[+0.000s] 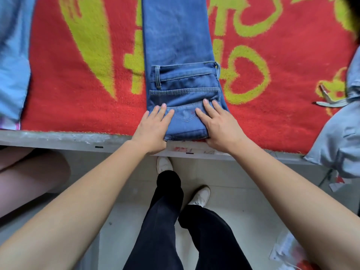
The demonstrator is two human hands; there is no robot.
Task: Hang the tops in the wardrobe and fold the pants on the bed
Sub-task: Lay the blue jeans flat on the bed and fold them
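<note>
Folding is under way: the left hand point(153, 127) and right hand point(220, 125) press, fingers spread flat, on the jeans point(179, 45), whose waist is doubled over at the near edge of the bed point(58, 138). The next move likely calls for another fold along the legs.

jeans point(181, 55) on bed point(78, 106), garments point(13, 55) at both sides
</note>
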